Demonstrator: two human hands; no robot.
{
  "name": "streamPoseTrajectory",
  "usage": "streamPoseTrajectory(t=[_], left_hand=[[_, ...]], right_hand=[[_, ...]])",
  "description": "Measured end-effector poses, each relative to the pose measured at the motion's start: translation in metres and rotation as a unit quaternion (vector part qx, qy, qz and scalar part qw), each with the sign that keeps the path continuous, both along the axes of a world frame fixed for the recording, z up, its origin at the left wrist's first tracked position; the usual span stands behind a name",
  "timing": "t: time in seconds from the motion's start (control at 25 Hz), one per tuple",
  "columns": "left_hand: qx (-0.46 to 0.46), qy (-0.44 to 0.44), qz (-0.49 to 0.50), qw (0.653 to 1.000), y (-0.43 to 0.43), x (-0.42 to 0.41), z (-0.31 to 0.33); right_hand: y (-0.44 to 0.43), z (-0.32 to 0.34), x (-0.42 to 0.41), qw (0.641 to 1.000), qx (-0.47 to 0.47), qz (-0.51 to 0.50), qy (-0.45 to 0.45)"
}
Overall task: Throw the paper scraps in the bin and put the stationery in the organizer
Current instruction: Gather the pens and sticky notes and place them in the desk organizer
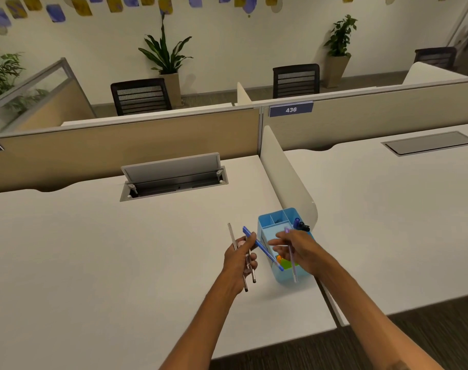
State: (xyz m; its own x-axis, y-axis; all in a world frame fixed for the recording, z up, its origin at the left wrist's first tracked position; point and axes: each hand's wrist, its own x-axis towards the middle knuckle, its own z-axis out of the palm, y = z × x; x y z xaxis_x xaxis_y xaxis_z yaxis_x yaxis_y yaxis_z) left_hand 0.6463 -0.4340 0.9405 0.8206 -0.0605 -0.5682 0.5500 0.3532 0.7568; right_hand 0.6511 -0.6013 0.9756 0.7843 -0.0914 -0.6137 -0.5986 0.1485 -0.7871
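Head camera looks down on our two bare arms reaching over a white desk [94,249]. Our left hand [239,259] is curled round a bundle of pens: two dark-tipped clear pens [250,272] pointing down towards us, and a blue pen [262,248] that slants right across the front of the light blue organizer [270,222]. Our right hand [298,251] hovers over the organizer's near part, its fingers pinching a pale lilac pen [293,265] held nearly upright; motion blur hides exactly how the fingertips lie.

The organizer stands at the right edge of the desk, just beside a curved white divider [286,177]. Dark blue and black marker caps [299,224] stick out of its far right compartment, and orange and green items [286,263] show in its near one. Farther off on the left, a cable hatch [171,177] sits in the desk with its lid raised.
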Motion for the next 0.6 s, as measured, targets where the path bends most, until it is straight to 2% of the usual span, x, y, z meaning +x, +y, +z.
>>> streamPoseTrajectory(t=[0.16,0.28,0.44,0.6], left_hand=[[0.041,-0.004,-0.052,0.998,-0.014,0.001,0.002],[0.072,-0.018,-0.061,0.995,-0.023,0.006,0.002],[0.122,-0.044,-0.076,0.989,-0.034,0.013,-0.004],[0.125,-0.056,-0.047,0.989,-0.045,0.024,-0.005]], right_hand=[[0.004,0.015,0.013,0.994,-0.002,0.104,-0.038],[0.003,0.017,0.019,0.986,-0.05,0.149,-0.046],[-0.002,0.013,0.032,0.975,-0.154,0.148,-0.066],[-0.007,0.01,0.046,0.978,-0.159,0.104,-0.089]])
